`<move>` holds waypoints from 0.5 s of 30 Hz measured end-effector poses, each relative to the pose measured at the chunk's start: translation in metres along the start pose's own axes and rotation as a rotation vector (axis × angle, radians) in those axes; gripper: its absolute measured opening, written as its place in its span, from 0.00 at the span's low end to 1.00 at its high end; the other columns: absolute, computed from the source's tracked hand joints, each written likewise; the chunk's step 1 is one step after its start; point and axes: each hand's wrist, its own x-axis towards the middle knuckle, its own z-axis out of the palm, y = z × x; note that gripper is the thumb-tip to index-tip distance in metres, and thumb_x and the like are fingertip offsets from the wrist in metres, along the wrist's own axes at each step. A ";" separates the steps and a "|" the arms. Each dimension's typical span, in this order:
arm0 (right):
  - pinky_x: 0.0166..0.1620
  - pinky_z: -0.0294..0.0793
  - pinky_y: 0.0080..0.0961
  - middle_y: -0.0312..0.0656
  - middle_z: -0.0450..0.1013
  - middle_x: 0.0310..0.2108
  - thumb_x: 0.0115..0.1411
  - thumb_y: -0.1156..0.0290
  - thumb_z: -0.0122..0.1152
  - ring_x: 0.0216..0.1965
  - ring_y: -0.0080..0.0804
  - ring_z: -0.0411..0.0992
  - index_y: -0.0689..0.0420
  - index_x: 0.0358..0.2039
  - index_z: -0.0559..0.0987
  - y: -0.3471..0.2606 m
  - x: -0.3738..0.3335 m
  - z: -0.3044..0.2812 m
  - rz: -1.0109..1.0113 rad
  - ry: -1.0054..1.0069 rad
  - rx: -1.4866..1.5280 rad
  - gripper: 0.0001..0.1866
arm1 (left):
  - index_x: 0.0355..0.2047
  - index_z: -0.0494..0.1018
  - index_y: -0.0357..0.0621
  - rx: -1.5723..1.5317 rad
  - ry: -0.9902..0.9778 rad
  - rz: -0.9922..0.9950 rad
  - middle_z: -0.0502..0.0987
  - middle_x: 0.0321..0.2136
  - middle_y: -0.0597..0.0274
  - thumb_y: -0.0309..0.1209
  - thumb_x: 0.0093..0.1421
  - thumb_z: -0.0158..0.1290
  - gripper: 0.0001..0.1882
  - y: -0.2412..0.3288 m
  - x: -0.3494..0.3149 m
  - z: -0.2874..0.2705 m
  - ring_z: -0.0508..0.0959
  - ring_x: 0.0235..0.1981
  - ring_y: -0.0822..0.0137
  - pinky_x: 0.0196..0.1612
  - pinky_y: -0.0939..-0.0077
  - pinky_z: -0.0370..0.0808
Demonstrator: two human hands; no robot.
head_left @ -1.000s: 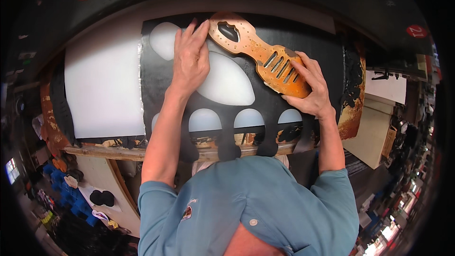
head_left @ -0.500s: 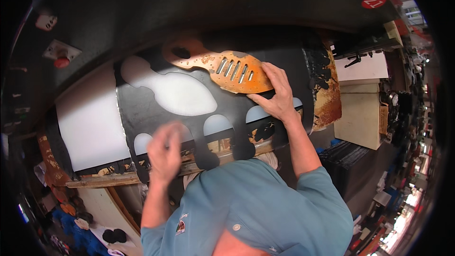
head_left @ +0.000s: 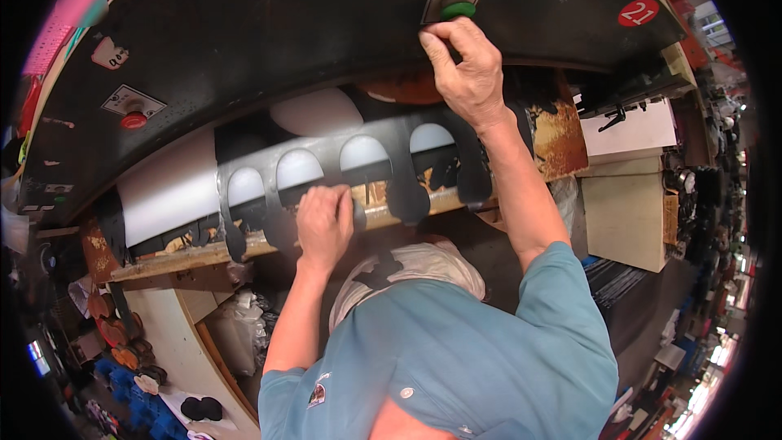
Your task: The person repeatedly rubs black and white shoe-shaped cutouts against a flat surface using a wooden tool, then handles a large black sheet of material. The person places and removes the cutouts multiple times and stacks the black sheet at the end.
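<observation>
At the lower rim of a green push button (head_left: 459, 10), on a dark machine panel (head_left: 326, 0), is my right hand (head_left: 472, 69). Its fingers are curled, with nothing seen in them. My left hand (head_left: 324, 224) is closed in front of the bench's wooden edge (head_left: 171, 261); whatever its fingers hold, if anything, is hidden. Between the hands lies a black sheet (head_left: 330, 147) with rounded cut-outs that show white underneath. Its strips hang over the front edge. The orange slotted cutting die (head_left: 399, 88) is mostly hidden under the panel.
A red push button (head_left: 134, 118) sits at the panel's left. White board (head_left: 167, 187) shows left of the black sheet. Beige cabinets (head_left: 623, 216) stand at the right, and plastic bags (head_left: 244, 330) lie under the bench at the left.
My right hand has left the orange die and risen to the green button. My left hand has moved slightly right. The panel now covers most of the die and more of the sheet.
</observation>
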 end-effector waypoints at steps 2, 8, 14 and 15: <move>0.38 0.78 0.34 0.46 0.79 0.32 0.64 0.78 0.67 0.32 0.43 0.79 0.62 0.36 0.83 -0.010 -0.030 -0.011 0.110 -0.036 0.086 0.02 | 0.38 0.78 0.41 -0.034 0.062 0.002 0.77 0.29 0.53 0.20 0.62 0.62 0.06 0.000 0.000 0.001 0.78 0.32 0.48 0.37 0.56 0.74; 0.33 0.73 0.27 0.40 0.78 0.27 0.64 0.78 0.69 0.27 0.26 0.75 0.61 0.32 0.83 -0.039 -0.159 -0.028 0.607 -0.180 0.063 0.03 | 0.40 0.79 0.38 0.009 0.135 -0.003 0.79 0.31 0.52 0.20 0.63 0.62 0.06 0.001 -0.001 0.000 0.80 0.32 0.48 0.39 0.56 0.78; 0.39 0.73 0.37 0.42 0.81 0.29 0.62 0.72 0.69 0.33 0.42 0.80 0.57 0.32 0.84 -0.026 -0.183 -0.018 0.194 -0.310 -0.086 0.04 | 0.46 0.78 0.39 0.135 0.153 -0.116 0.80 0.37 0.53 0.23 0.64 0.63 0.11 0.008 -0.005 0.005 0.82 0.34 0.52 0.38 0.58 0.79; 0.39 0.72 0.38 0.41 0.82 0.30 0.63 0.71 0.69 0.33 0.42 0.80 0.57 0.32 0.84 -0.026 -0.182 -0.016 0.187 -0.317 -0.086 0.04 | 0.46 0.78 0.40 0.159 0.138 -0.154 0.80 0.36 0.53 0.25 0.65 0.63 0.11 0.008 -0.005 0.006 0.83 0.35 0.53 0.38 0.59 0.80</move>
